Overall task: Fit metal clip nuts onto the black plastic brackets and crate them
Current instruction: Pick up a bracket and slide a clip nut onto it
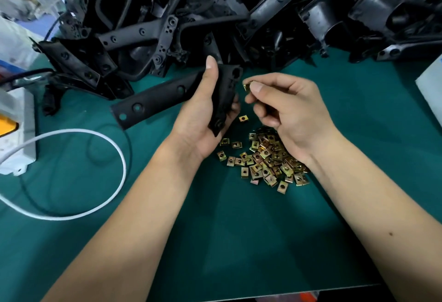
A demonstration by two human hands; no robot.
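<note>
A black bracket (172, 95) is gripped by the left hand (203, 115); a clip nut (247, 86) is pinched by the right hand (289, 107), above the green bench (239, 242).

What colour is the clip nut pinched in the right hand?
Brassy gold; the clip nut shows best in the head view, at the right hand's fingertips.

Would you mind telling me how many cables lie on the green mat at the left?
2: a white cable looping out from the white box, and a thin black cable curving just outside that loop. Others may be hidden.
</note>
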